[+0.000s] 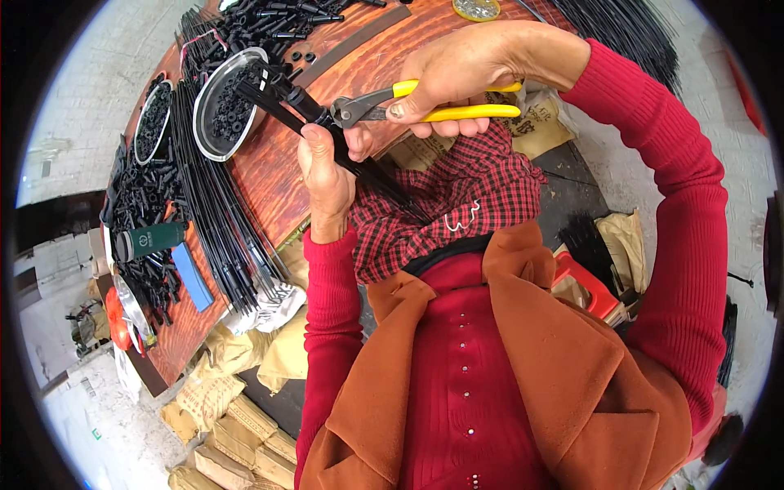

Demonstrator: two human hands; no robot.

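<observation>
My right hand point(457, 77) grips yellow-handled pliers point(384, 102), whose grey jaws close on a small black cap at the end of a bundle of thin black rods point(327, 135). My left hand point(325, 175) is wrapped around that bundle just below the jaws. The rods run down over a red checked cloth point(453, 204) on my lap. Both hands work above the near edge of a reddish wooden table point(278, 163).
On the table lie a clear dish of small black rings point(224, 102), a second dish point(151, 122), long black rods point(216, 220), heaps of black fittings point(147, 196), a dark green flask point(151, 241) and a blue block point(192, 278). Brown sacks point(237, 408) sit on the floor.
</observation>
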